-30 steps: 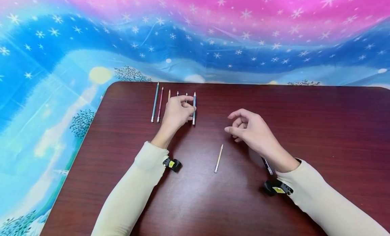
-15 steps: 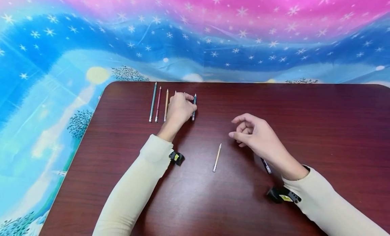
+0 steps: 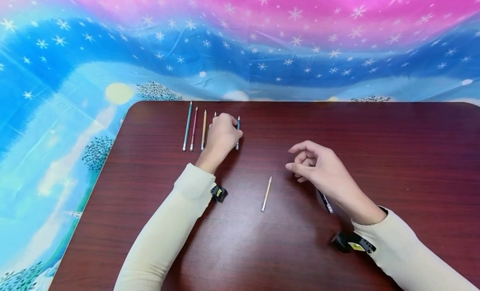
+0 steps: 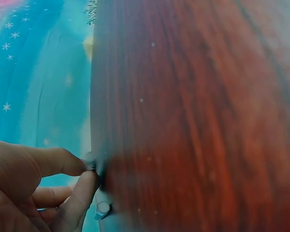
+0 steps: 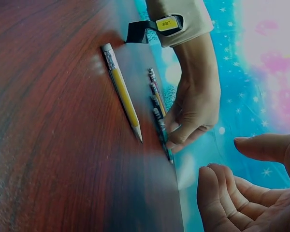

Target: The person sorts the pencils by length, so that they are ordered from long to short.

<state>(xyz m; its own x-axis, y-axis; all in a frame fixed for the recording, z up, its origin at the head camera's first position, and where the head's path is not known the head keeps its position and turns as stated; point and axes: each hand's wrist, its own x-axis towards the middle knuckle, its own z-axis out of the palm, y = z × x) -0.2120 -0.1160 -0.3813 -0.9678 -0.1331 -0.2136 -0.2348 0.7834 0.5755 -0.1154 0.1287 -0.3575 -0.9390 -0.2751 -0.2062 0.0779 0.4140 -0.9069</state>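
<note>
At the row's right end, the left hand (image 3: 222, 134) pinches a teal pencil (image 3: 237, 145) between thumb and finger, its tip pointing to the far edge. In the left wrist view the hand (image 4: 36, 179) grips a small dark, blurred part of it. Over the table, the right hand (image 3: 324, 168) hovers with loosely curled fingers and holds nothing. A yellow pencil (image 3: 266, 194) lies between the hands, nearer the front; the right wrist view shows this pencil (image 5: 122, 92) large. The left hand hides part of the row.
Left of the left hand lie a long teal pencil (image 3: 187, 126), a red one (image 3: 194, 128) and a yellow one (image 3: 204, 130). A dark pencil (image 3: 326, 202) is partly hidden under the right wrist. A patterned cloth (image 3: 285, 53) hangs behind the brown table (image 3: 123, 199).
The left hand has shifted slightly right, and the teal pencil's eraser end has moved a little toward the far edge. The right hand has drifted slightly right and toward the front.
</note>
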